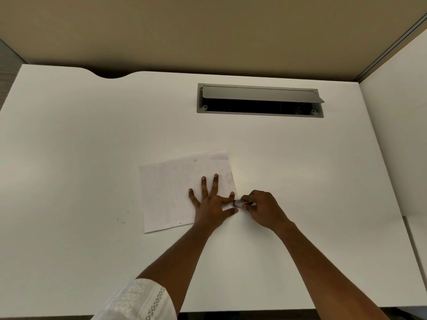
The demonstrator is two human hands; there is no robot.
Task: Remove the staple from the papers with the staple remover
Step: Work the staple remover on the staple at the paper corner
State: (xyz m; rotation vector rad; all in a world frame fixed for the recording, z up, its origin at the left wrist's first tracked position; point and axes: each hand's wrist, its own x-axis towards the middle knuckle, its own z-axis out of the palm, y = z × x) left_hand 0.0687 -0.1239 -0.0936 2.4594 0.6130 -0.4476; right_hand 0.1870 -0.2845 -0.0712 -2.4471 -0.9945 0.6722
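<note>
Left hand (211,204), fingers spread flat, pressed papers (171,192); right hand (263,207) at its 3 o'clock pinched staple remover (239,202).

My left hand (211,204) lies flat, palm down, fingers straight and spread wide, thumb stretched to the right, pressing on the papers (166,192). Its forearm runs back toward me and leftward, bare up to a white patterned sleeve (138,301). My right hand (263,209) sits just beside the left thumb, knuckles up, fingers curled in, pinching the staple remover (239,203) at their tips. That forearm is bare and angles to the lower right.
</note>
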